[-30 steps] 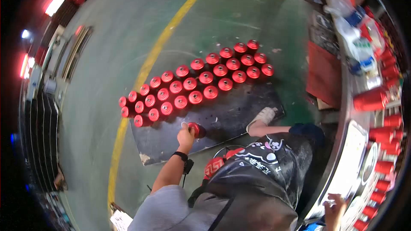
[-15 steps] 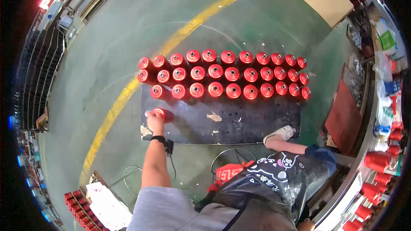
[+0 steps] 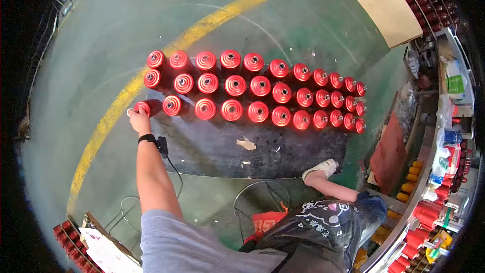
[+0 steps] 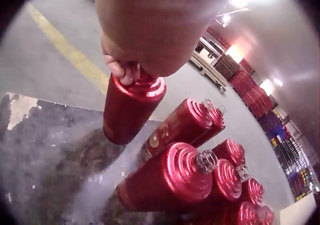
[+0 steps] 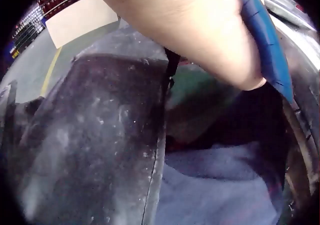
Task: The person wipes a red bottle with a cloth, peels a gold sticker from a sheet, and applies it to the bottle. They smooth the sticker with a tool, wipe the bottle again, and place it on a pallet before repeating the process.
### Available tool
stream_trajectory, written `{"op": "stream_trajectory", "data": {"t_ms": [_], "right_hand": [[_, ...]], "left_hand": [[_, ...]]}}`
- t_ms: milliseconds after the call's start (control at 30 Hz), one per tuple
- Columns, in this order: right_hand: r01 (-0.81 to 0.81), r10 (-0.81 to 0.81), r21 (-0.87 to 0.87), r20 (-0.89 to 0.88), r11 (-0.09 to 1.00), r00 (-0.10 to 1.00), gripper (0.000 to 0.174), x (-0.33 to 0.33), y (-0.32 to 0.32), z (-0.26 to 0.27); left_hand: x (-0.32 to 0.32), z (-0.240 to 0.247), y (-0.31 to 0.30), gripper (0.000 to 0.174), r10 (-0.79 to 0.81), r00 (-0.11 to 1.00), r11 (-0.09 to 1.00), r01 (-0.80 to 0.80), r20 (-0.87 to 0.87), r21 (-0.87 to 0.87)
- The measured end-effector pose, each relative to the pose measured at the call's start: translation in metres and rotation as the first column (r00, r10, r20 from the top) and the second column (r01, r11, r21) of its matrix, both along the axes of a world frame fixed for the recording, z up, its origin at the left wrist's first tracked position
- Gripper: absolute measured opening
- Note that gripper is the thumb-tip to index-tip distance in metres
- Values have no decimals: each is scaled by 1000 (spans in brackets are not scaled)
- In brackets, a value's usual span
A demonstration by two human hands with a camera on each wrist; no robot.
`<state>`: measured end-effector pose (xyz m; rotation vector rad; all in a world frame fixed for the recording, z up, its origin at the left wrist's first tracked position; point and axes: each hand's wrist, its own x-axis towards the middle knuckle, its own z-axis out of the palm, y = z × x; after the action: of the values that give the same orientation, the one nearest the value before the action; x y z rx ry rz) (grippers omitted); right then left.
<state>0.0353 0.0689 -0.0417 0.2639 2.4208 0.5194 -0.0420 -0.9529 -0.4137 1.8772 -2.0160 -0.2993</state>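
My left hand (image 3: pixel 135 119) grips the top of a red metal canister (image 3: pixel 148 107) at the left end of the nearest row, on the edge of a black mat (image 3: pixel 283 146). In the left wrist view my curled fingers (image 4: pixel 121 71) hold that canister (image 4: pixel 127 110) by its ribbed shoulder, and it stands slightly tilted beside its neighbours (image 4: pixel 170 180). Three rows of like red canisters (image 3: pixel 260 86) fill the far side of the mat. My right hand (image 5: pixel 200 30) shows only as a palm against a blue strip (image 5: pixel 267 40); its fingers are hidden.
A yellow floor line (image 3: pixel 202 28) crosses the green floor behind the rows. My foot in a white shoe (image 3: pixel 321 168) rests on the mat's near edge. A bench with more red canisters (image 3: pixel 429 212) runs along the right. A crate of red items (image 3: pixel 68 237) sits at bottom left.
My left hand has carried the canister from the mat's near side out to the left end of the nearest row. The view has swung left and the rows now lie level.
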Motion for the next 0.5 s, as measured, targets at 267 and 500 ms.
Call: {"op": "stream_trajectory", "data": {"t_ms": [267, 500], "right_hand": [[89, -99, 137, 68, 987, 993, 22, -17, -19, 7], [80, -211, 383, 313, 920, 926, 23, 15, -13, -1]], "left_hand": [[-27, -4, -38, 33, -74, 994, 994, 67, 78, 91], [-37, -34, -19, 45, -228, 966, 970, 215, -125, -110]]}}
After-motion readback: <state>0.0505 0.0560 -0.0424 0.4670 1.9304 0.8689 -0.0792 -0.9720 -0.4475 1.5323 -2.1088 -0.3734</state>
